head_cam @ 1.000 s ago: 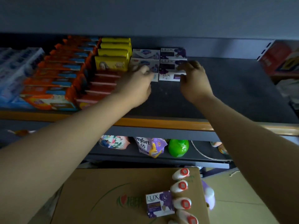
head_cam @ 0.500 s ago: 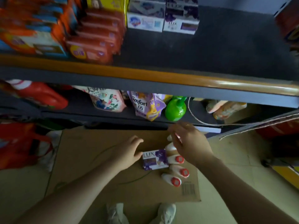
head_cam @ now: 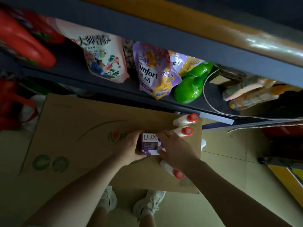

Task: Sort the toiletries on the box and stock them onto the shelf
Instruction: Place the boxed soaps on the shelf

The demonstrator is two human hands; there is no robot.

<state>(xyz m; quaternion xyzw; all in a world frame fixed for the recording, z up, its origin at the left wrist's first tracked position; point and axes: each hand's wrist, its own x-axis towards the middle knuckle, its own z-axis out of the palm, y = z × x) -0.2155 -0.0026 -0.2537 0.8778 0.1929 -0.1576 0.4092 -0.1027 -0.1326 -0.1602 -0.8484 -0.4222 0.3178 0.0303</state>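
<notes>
Both hands are gripping the glossy rectangular Lux soap box (head_cam: 150, 145) — left hand (head_cam: 127, 149) curling round one end, right hand (head_cam: 176, 150) the other — over flat cardboard box (head_cam: 78, 128) beside smooth red-capped bottles (head_cam: 184, 121).

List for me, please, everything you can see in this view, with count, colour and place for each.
Lux soap box: one, purple and white, on the cardboard box, gripped between both hands.
Cardboard box: one, brown with green print, on the floor below the shelf.
Bottles: three plainly seen, white with red caps, lying at the box's right side; a white shape at the right edge may be a fourth.
Comfort pouches: two, purple and yellow, on the lower shelf.
Floral pouch: one, pink and white, left of them.
Green bottle: one, right of the pouches.
Red bag: one, far left.
Peach packs: two, far right.
Shoes: two, white, on the floor.
Left hand: grips the soap's left side.
Right hand: grips its right side.
</notes>
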